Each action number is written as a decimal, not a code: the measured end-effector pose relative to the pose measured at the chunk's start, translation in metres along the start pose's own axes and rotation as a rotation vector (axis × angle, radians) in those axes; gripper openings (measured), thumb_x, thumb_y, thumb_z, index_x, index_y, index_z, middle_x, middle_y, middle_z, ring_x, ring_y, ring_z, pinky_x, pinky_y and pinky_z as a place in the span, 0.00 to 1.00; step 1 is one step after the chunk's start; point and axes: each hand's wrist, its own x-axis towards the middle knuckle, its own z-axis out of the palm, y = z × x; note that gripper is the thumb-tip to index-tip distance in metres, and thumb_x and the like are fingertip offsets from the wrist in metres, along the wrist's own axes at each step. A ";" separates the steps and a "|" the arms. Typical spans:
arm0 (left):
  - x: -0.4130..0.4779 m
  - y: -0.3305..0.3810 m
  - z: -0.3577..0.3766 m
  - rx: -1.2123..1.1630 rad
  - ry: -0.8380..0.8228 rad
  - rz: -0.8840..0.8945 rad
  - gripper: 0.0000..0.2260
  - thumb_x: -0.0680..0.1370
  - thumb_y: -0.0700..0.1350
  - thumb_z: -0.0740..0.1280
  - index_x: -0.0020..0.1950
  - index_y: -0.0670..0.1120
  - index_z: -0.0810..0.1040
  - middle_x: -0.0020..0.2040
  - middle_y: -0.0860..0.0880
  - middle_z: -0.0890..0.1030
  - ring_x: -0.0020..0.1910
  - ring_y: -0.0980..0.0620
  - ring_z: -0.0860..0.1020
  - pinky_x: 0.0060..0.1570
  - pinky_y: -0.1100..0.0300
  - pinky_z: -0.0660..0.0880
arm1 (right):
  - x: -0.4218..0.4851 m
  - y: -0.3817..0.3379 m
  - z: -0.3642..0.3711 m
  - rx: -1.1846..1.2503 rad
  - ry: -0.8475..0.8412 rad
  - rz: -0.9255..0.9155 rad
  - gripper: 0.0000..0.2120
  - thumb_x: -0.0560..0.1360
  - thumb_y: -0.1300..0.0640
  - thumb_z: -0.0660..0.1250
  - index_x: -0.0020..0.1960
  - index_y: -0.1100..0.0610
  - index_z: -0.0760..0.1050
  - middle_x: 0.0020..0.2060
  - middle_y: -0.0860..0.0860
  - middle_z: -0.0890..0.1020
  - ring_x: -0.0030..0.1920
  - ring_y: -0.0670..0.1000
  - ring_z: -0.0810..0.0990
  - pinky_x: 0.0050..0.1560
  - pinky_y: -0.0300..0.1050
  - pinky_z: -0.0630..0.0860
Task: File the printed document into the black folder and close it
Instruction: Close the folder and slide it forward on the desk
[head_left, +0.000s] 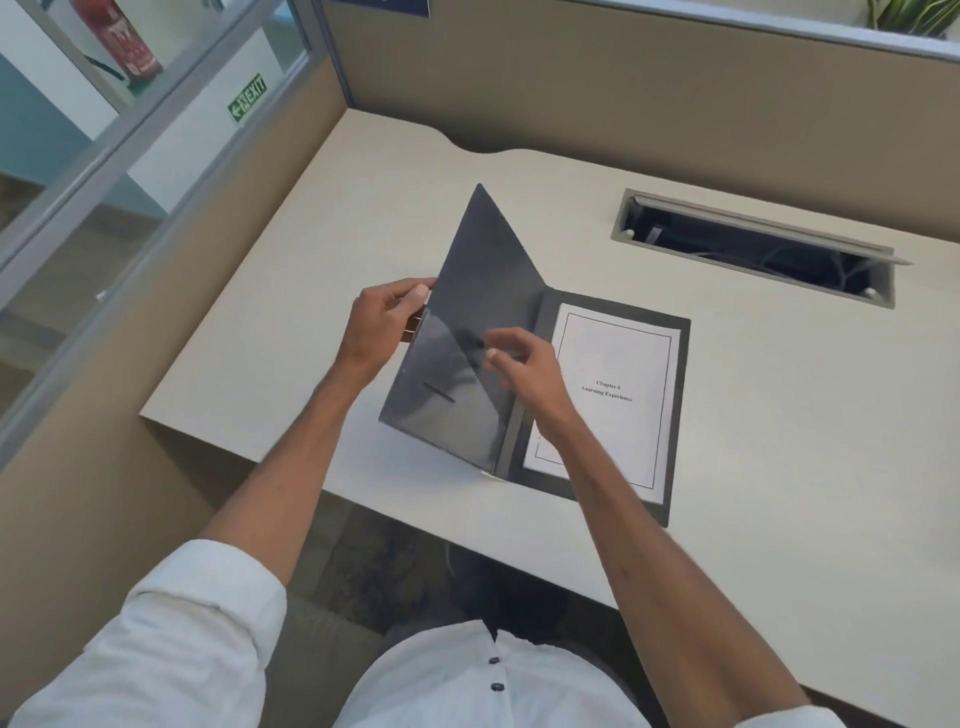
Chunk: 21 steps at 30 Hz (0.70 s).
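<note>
The black folder lies on the desk with its back cover flat and its front cover raised at a slant. My left hand grips the front cover's outer edge and holds it up. The printed document, a white page with a framed title, rests inside on the back cover. My right hand hovers over the inner pocket and the folder's spine, fingers loosely curled and apart, holding nothing I can see.
The beige desk has an open cable slot at the back right. Cubicle partitions stand behind and to the left. The desk's front edge runs diagonally just below the folder.
</note>
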 end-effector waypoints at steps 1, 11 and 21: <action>-0.005 0.005 0.006 -0.034 -0.026 0.009 0.15 0.88 0.47 0.64 0.64 0.58 0.90 0.50 0.57 0.91 0.43 0.61 0.87 0.40 0.66 0.83 | -0.004 -0.003 -0.006 0.068 0.011 0.010 0.12 0.83 0.57 0.73 0.65 0.56 0.85 0.59 0.51 0.90 0.59 0.56 0.90 0.62 0.51 0.85; -0.036 0.013 0.110 0.091 -0.303 0.125 0.19 0.89 0.61 0.60 0.78 0.60 0.78 0.73 0.65 0.82 0.73 0.64 0.80 0.68 0.68 0.77 | -0.052 -0.023 -0.095 0.256 0.124 -0.013 0.12 0.85 0.50 0.70 0.61 0.57 0.85 0.52 0.50 0.92 0.51 0.57 0.92 0.51 0.52 0.88; -0.056 -0.009 0.212 0.624 -0.538 0.311 0.30 0.91 0.63 0.48 0.91 0.57 0.43 0.91 0.58 0.44 0.92 0.55 0.45 0.91 0.49 0.50 | -0.072 0.029 -0.175 0.051 0.409 0.088 0.10 0.78 0.52 0.75 0.57 0.55 0.85 0.50 0.51 0.90 0.54 0.55 0.90 0.52 0.58 0.90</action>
